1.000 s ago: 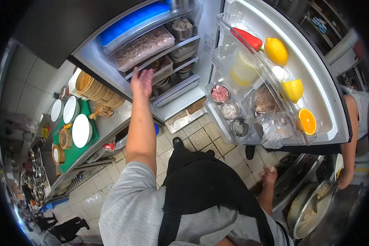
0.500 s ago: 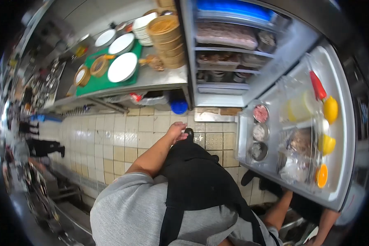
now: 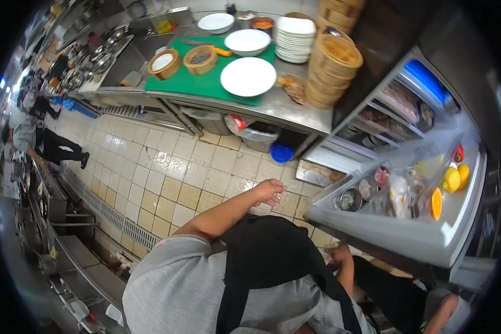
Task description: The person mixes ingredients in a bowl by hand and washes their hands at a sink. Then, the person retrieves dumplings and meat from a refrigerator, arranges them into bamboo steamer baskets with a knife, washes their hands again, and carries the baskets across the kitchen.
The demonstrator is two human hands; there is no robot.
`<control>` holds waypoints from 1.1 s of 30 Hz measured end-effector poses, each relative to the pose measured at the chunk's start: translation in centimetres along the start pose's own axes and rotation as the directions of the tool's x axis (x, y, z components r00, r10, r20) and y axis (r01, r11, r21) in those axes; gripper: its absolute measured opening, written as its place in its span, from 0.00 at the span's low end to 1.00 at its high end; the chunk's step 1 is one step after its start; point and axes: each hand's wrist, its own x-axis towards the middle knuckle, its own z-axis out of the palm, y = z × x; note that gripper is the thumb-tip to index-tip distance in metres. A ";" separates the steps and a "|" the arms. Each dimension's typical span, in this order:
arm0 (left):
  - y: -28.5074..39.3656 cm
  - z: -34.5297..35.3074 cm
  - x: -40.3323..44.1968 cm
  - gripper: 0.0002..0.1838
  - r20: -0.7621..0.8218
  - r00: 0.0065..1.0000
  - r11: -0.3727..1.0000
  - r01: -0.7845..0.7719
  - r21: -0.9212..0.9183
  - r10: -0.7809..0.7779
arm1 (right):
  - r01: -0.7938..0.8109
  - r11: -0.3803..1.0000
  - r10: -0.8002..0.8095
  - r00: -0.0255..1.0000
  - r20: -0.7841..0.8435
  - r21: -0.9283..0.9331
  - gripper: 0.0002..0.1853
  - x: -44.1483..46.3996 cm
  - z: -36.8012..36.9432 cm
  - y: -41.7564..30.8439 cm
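Observation:
My left hand [image 3: 268, 192] hangs over the tiled floor in front of my black apron [image 3: 273, 245]. Its fingers are loosely bent and apart, and nothing shows in them. Low on my other side, my right hand [image 3: 342, 255] is closed near the lower edge of the fridge door [image 3: 373, 236]; a small brownish thing shows at its fingers, too blurred to name. The door stands partly open. On its shelves are metal bowls [image 3: 350, 199], plastic bags [image 3: 399, 195], lemons [image 3: 452, 179], a cut orange [image 3: 436, 204] and a red pepper [image 3: 458, 153].
A steel counter [image 3: 312, 114] holds a green cutting board [image 3: 200, 86], white plates [image 3: 248, 77], a knife [image 3: 220, 51] and stacked bamboo steamers [image 3: 331, 72]. Bins stand beneath, near a blue lid [image 3: 281, 153]. Another person [image 3: 389, 284] is close at lower right; others stand far left.
My view has turned, bringing the counter into the middle and shifting the fridge right. The door opening looks narrower. My right hand has come into view, and my left hand's fingers have spread.

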 end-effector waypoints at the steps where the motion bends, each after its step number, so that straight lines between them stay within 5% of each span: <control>1: 1.2 -1.3 -0.8 0.27 0.039 0.999 1.000 0.013 0.016 -0.014 | 0.473 0.851 -0.492 0.870 -0.031 -0.227 0.30 3.2 1.5 -1.7; 2: 1.8 -2.6 -0.8 0.30 0.073 0.997 0.999 -0.017 0.046 0.014 | 0.006 0.975 -0.045 0.984 -0.170 -0.221 0.26 -0.5 0.9 -17.4; 3: 2.4 -4.0 -1.8 0.30 0.059 0.998 0.999 -0.015 0.034 0.013 | 0.231 0.967 -0.252 0.931 -0.265 -0.108 0.23 5.7 3.6 -15.3; 4: 3.2 -5.3 -3.2 0.31 0.037 0.999 0.999 -0.038 0.017 0.037 | 0.301 0.919 -0.282 0.953 -0.109 0.256 0.19 3.4 3.5 -24.9; 6: 4.7 -7.5 -4.7 0.33 0.009 0.998 0.998 -0.063 0.002 0.063 | 0.309 0.928 -0.282 0.948 -0.148 0.209 0.17 3.4 5.1 -36.5; 9: 7.2 -9.8 -6.0 0.32 -0.131 0.980 0.972 -0.173 -0.160 0.153 | 0.600 0.785 -0.571 0.797 -0.199 0.154 0.26 3.8 7.4 -49.1; 11: 9.9 -10.7 -7.7 0.29 -0.335 0.886 0.839 -0.431 -0.333 0.322 | 0.681 0.717 -0.656 0.732 -0.184 0.149 0.28 5.1 9.0 -53.9; 14: 12.5 -13.8 -7.8 0.24 -0.543 0.736 0.733 -0.615 -0.289 0.404 | 0.806 0.592 -0.794 0.587 -0.156 0.023 0.22 4.9 9.5 -60.0; 15: 13.0 -15.2 -7.6 0.24 -0.624 0.640 0.683 -0.695 -0.222 0.449 | 0.766 0.592 -0.776 0.625 -0.078 0.250 0.21 5.1 9.7 -61.5; 16: 14.5 -15.7 -9.1 0.21 -0.626 0.683 0.735 -0.631 -0.246 0.377 | 0.674 0.575 -0.764 0.645 0.010 0.464 0.21 5.5 9.6 -62.9; 23: 19.7 -21.4 -9.8 0.21 -0.697 0.621 0.727 -0.654 -0.209 0.359 | 0.423 0.614 -0.762 0.537 0.361 0.667 0.22 8.5 7.8 -72.4; 28: 22.3 -24.1 -10.2 0.24 -0.773 0.556 0.677 -0.698 -0.234 0.306 | 0.395 0.678 -0.729 0.467 0.500 0.620 0.21 11.0 8.3 -77.6; 33: 23.1 -28.0 -10.2 0.24 -0.729 0.637 0.640 -0.674 -0.369 0.250 | 0.215 0.739 -0.659 0.426 0.620 0.638 0.19 13.5 9.6 -80.9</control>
